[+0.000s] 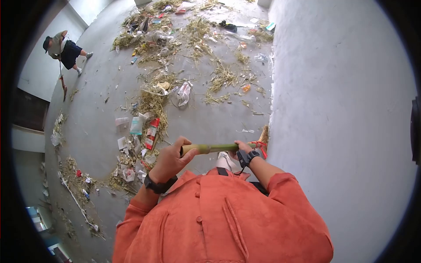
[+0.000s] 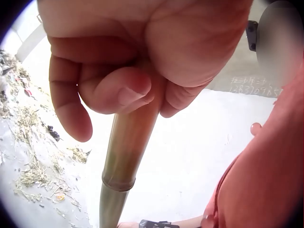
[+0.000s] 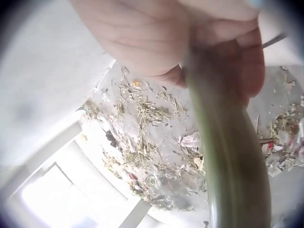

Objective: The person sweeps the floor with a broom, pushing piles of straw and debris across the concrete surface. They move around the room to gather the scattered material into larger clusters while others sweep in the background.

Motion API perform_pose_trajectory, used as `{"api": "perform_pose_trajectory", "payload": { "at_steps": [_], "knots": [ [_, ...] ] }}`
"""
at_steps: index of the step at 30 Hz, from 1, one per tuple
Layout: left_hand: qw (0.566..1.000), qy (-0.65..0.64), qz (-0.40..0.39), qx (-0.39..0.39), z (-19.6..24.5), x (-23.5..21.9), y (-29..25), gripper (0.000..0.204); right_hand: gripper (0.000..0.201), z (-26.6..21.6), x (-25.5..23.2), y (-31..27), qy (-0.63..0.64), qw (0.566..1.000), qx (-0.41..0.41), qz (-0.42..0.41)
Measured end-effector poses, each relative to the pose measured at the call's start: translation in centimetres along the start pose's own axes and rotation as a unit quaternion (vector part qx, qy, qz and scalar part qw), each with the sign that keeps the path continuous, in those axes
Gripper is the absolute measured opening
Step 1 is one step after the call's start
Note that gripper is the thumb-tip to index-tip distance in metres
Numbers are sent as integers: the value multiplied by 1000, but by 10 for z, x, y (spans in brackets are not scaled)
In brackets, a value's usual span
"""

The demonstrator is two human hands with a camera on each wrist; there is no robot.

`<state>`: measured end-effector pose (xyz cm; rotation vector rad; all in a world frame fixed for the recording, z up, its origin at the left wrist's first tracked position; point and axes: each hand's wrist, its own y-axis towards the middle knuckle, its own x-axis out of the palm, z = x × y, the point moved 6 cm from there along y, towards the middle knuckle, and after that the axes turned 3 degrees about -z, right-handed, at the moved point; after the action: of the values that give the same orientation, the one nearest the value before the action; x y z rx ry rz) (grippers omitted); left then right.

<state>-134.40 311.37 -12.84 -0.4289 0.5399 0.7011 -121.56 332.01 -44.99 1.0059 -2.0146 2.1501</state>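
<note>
Across the front of my body lies a bamboo broom handle (image 1: 210,148), yellowish at its left end and green towards the right. My left hand (image 1: 169,161) holds the thick end, its thumb lying along the bamboo. In the left wrist view, the curled fingers (image 2: 123,90) wrap the handle above a ring-shaped joint. Further along, my right hand (image 1: 242,147) grips the green part. The right wrist view shows that palm (image 3: 142,33) around the green bamboo. Beyond it, red cord and the straw-coloured broom head (image 1: 264,134) show beside the wall, partly hidden.
Straw (image 1: 151,101) and litter are strewn over the grey floor, with a red packet (image 1: 152,131) and a plastic bag (image 1: 184,93) among them. A white wall (image 1: 342,109) rises close on my right. Another person (image 1: 68,50) stands at the far left with a long-handled tool.
</note>
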Motion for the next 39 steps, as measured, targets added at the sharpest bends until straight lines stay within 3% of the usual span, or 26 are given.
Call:
{"api": "perform_pose_trajectory", "payload": {
  "at_steps": [2,4,7,9,10,12,13,18,20,21,25,28,31,33,34,36,37,39],
  "knots": [
    [999,10,34,4,13,-9,10,24,29,-13,7,9,-44,999,16,-24],
    [997,18,71,10,30,-25,14,22,32,-10,32,9,-47,993,104,20],
    [990,-29,121,-66,59,-52,8,21,31,-23,108,-15,-108,985,112,-80],
    [956,156,198,149,109,-68,4,27,27,-29,150,-4,-92,979,94,-158],
    [956,157,200,145,121,-71,5,27,25,-29,170,0,-71,972,90,-207],
    [927,216,97,290,156,-56,7,31,23,-27,203,-21,-56,974,60,-209],
    [906,231,108,338,164,-55,3,32,22,-29,219,-39,-40,977,28,-210],
    [899,187,159,363,157,-90,-8,35,22,-36,228,-57,-3,978,20,-207],
    [894,183,269,309,140,-108,-1,33,20,-47,204,-36,-27,966,37,-256],
    [916,186,248,255,123,-111,5,28,18,-56,187,-38,-57,979,21,-196],
    [990,-90,106,32,55,-65,72,22,17,-96,107,-34,37,996,-9,-80],
    [993,-98,-67,29,26,10,107,25,26,-113,41,-10,50,998,-39,9],
    [988,-148,-33,2,26,18,104,25,28,-120,47,2,-18,999,-37,9],
    [991,-90,85,52,34,-13,98,23,27,-113,72,9,-50,999,-7,0],
    [991,-89,78,54,47,-24,97,23,27,-107,91,5,-86,996,26,-5],
    [985,31,112,128,91,-56,85,23,26,-106,143,-19,-139,986,-9,-92],
    [985,29,110,127,100,-67,84,23,26,-98,157,-17,-138,986,-7,-89],
    [930,153,70,328,140,-75,74,27,25,-94,190,-17,-41,981,-57,-181]
  ]
}}
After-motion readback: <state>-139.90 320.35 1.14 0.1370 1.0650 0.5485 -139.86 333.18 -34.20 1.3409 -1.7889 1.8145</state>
